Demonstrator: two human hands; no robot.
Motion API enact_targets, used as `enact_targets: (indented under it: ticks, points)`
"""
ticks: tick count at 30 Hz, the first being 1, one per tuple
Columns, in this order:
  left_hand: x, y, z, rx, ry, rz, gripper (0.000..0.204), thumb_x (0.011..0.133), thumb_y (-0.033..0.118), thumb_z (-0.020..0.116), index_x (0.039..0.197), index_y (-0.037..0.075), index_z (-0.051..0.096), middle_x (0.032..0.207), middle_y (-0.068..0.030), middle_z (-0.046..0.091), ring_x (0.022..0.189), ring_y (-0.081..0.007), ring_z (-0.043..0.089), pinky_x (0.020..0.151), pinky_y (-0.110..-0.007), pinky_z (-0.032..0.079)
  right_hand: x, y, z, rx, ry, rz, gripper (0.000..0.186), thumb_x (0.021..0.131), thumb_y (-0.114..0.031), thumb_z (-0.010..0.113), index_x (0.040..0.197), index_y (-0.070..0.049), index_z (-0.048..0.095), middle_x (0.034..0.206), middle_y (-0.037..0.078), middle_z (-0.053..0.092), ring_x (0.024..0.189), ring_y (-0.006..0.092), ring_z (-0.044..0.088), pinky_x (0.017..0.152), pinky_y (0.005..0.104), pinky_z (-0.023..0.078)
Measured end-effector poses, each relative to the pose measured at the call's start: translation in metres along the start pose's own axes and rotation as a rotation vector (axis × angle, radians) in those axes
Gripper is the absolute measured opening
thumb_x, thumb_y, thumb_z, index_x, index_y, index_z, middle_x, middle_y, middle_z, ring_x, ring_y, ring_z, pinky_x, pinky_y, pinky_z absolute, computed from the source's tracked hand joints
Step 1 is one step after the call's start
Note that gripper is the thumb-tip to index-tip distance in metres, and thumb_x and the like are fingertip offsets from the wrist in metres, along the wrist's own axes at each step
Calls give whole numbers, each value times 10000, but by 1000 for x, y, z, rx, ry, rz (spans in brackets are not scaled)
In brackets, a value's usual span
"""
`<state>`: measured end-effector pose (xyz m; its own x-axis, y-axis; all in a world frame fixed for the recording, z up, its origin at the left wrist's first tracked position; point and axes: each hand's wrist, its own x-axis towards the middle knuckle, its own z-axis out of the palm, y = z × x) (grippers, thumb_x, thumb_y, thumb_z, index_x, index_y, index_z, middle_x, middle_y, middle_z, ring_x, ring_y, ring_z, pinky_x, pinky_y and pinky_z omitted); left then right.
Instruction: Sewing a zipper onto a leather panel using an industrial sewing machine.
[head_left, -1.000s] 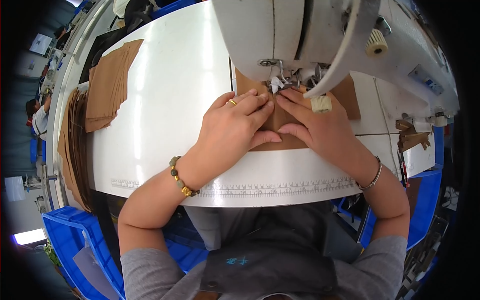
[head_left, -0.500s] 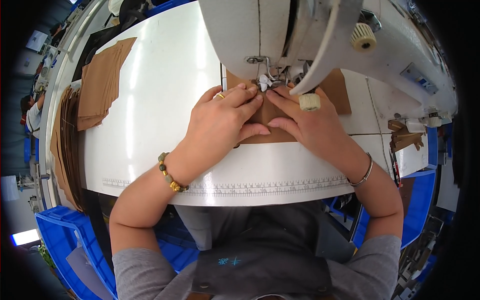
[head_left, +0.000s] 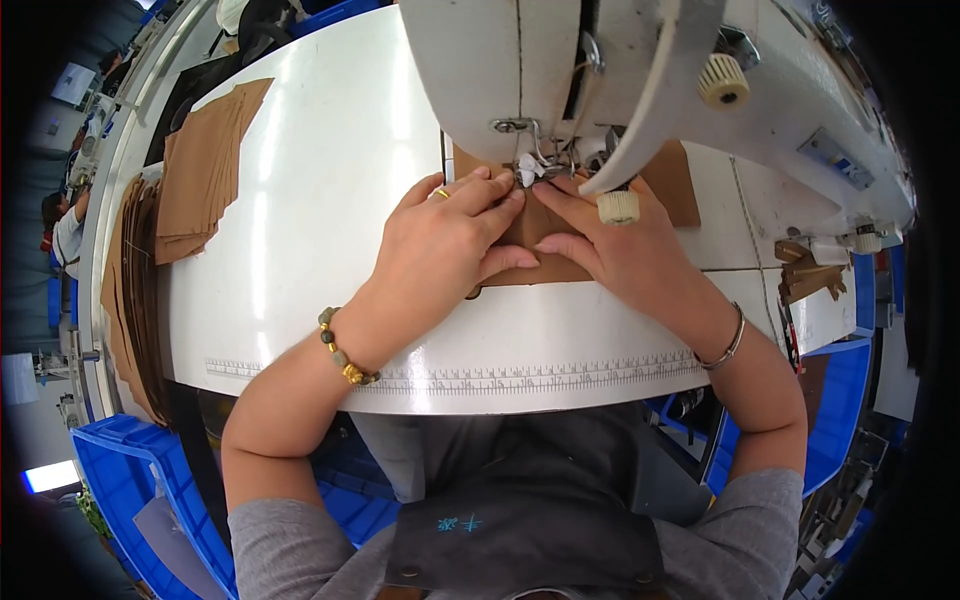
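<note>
We see the left hand [head_left: 450,235] lying flat, fingers together and stretched forward, pressing down on a brown leather piece [head_left: 545,235] that rests on the white table [head_left: 330,200]. Its fingertips [head_left: 500,185] reach right up to the presser foot [head_left: 530,168] of the sewing machine [head_left: 520,70]. The right hand [head_left: 620,250] lies flat on the same piece from the other side, fingers spread a little and pointing toward the foot; neither hand grips, both simply pin the piece down. The two hands sit just beside each other, the left thumb reaching toward the right palm. A beaded bracelet [head_left: 345,350] circles the left wrist, a thin metal bangle [head_left: 725,345] the right. A printed ruler strip [head_left: 540,375] runs along the table's near edge. Well to the left lies a stack of brown pieces [head_left: 200,170], and blue bins [head_left: 120,480] stand below the table.
</note>
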<state>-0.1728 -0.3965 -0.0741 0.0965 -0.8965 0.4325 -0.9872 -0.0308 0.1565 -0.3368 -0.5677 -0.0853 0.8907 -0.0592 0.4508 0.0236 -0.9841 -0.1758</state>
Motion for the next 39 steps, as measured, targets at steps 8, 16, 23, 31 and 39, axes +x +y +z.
enact_targets:
  ticks: [8,16,23,31,39]
  points:
    - [-2,1,0,15,-11,-7,601,792,498,784,1225,81,772,1173,-57,752,1004,-257,716,1044,-433,532,0,0,1,11,34,3,498,852,-387,788,1252,-95,739,1097,102,737,1099,275,670,1140,495,439]
    - [-1,0,0,33,11,-6,573,815,488,780,1232,96,768,1136,-45,749,1005,-248,701,1039,-454,529,4,9,-10,-58,23,58,367,911,-298,738,1221,-100,750,1126,113,742,1100,285,681,1144,497,438]
    - [-5,9,-8,-12,-12,-32,388,887,288,781,1207,70,756,1166,-60,726,1069,-280,661,1035,-432,524,-3,-16,-21,-255,-116,47,304,853,-151,675,1038,80,744,1107,217,755,1118,311,695,1135,512,449]
    - [-12,14,-9,-78,-76,-45,484,858,278,812,1257,18,723,1329,-105,699,1276,-314,641,1038,-416,531,-24,-60,-20,-178,-55,-209,353,762,-131,670,992,128,737,984,278,753,997,361,725,1076,526,493]
    - [-12,22,-9,-18,-100,-22,637,787,408,835,1289,34,721,1334,-105,694,1279,-319,639,1069,-439,511,-5,-18,-32,14,-206,11,362,816,-284,781,1056,-15,755,1135,163,741,1178,313,673,1090,511,471]
